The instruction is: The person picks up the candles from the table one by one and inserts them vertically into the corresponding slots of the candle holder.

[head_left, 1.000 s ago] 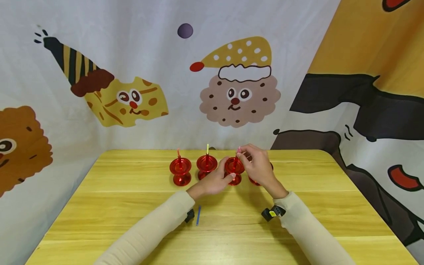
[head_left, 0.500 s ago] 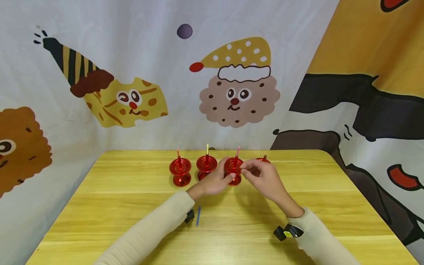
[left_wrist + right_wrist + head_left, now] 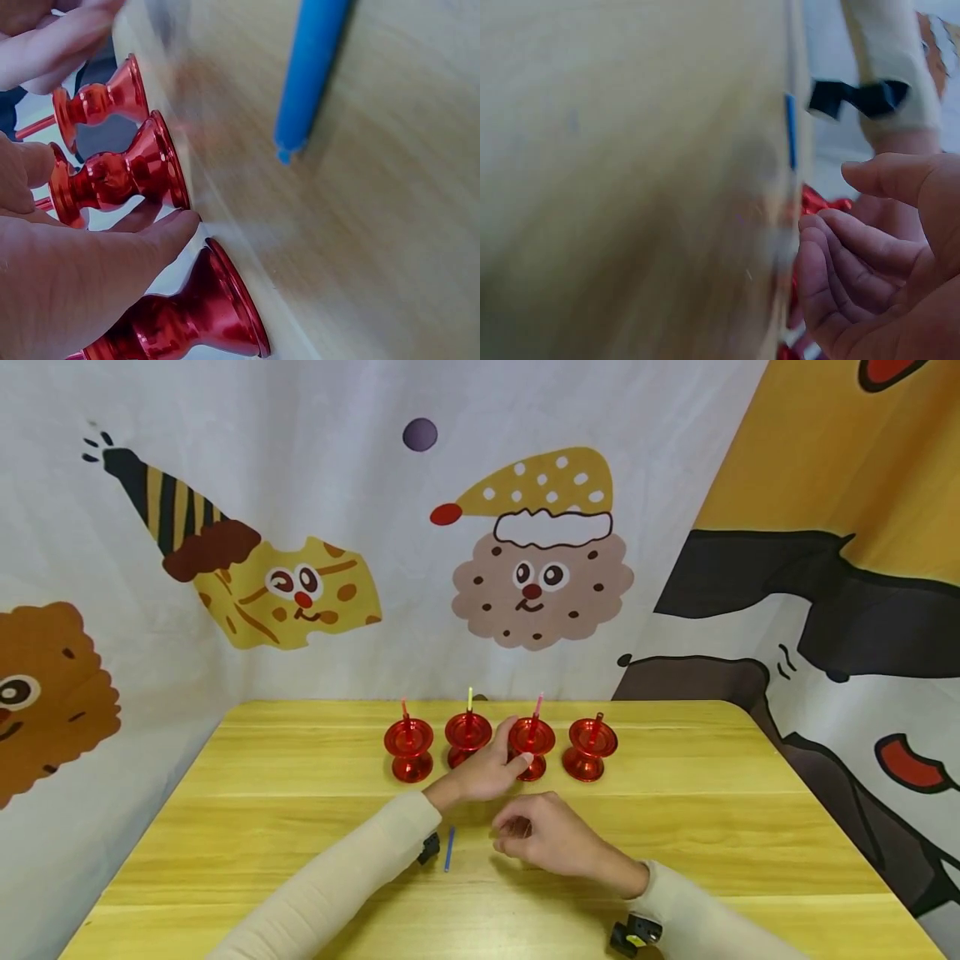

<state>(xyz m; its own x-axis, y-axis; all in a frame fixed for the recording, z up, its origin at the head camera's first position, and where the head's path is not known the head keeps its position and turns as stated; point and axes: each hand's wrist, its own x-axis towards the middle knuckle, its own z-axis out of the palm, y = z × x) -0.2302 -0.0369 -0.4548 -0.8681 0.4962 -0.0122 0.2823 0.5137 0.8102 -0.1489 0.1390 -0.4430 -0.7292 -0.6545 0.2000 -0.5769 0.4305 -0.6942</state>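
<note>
My left hand (image 3: pixel 483 770) holds the third red candle holder (image 3: pixel 531 739) from the left, thumb in front and fingers at its side. A pink candle (image 3: pixel 538 705) stands upright in that holder. Lower on the table hovers my right hand (image 3: pixel 551 835), fingers loosely curled and holding nothing; in the right wrist view its thumb is apart from the fingers. Left of it lies a blue candle (image 3: pixel 449 849), seen large in the left wrist view as a blue stick (image 3: pixel 311 75) with a small wick. At the row's right end, one holder (image 3: pixel 591 745) bears no coloured candle.
Two more red holders stand to the left: one (image 3: pixel 408 740) with a red candle (image 3: pixel 404 707), one (image 3: pixel 468 732) with a yellow candle (image 3: pixel 470 698). All are near the wooden table's (image 3: pixel 300 760) back edge, before a printed cloth (image 3: pixel 405 635).
My right hand has let go of the pink candle, drawn back from the holder and come down towards the blue candle. The left hand has stayed at the third holder.
</note>
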